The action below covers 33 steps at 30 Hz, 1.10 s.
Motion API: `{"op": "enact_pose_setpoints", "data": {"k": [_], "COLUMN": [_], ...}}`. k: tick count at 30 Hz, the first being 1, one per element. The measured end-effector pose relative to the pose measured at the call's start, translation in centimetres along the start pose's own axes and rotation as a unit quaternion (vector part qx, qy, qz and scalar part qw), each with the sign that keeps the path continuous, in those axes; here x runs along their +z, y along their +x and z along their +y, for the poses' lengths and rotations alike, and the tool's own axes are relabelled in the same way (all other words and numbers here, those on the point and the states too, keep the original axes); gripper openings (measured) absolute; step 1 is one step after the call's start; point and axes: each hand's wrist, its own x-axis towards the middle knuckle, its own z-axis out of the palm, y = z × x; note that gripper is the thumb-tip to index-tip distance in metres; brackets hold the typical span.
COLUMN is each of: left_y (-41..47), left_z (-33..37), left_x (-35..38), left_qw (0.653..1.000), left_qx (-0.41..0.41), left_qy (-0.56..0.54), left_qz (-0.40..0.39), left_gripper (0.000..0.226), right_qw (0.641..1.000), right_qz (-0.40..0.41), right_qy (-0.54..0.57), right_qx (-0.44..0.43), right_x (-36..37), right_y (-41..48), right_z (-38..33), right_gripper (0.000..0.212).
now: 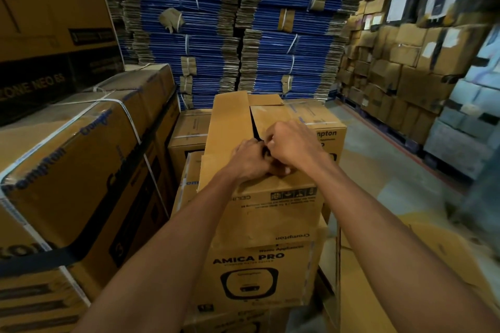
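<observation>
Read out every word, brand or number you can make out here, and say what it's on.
"AMICA PRO": front of the lower box.
"Crompton", upside down: flap of the top box.
"mpton", start hidden: box behind.
"Crompton": strapped box at left.
"ZONE NEO 6S", start cut off: black band far left.
Too small or blurred: fine print on the top box, paper sheets at right.

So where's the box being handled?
Centre of the head view: the box rests on the Amica Pro carton, left hand and right hand gripping its flaps.
</observation>
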Motion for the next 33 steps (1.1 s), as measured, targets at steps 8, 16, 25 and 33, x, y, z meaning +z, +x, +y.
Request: {"op": "enact_pose_setpoints", "data": {"k": [8, 16, 25, 33], "left_y": [-0.7, -2.6, -5.1, -7.6], "left_z": [1.1, 1.4, 3.3, 4.2], "left_x": [-0.4, -0.7, -1.0, -1.0], "left_qw": [0.996, 0.983, 0.948, 0.890], "left_qx": [0.038, 0.083, 0.183, 0.242], "left_qy": [0.010, 0.028, 0.043, 0.198], "left_qz": [0.079, 0.163, 0.258, 0.332], "left_gripper": [0.095, 0.100, 0.084, 0.064], "right_qw": [0.997, 0.986, 0.961, 0.951], "right_qz": [0.019, -0.025, -0.064, -0.162], "right_qy": [0.059, 0.153, 0.245, 0.215], "right_qx": [0.039, 0.057, 0.110, 0.149], "right_x": [-2.0, -4.1, -6.0, -1.4], "right_y": [1.2, 2.5, 3.4, 1.6], "right_z": [1.8, 4.4, 6.5, 7.8], "right_gripper": [0.016, 0.030, 0.023, 0.031]}}
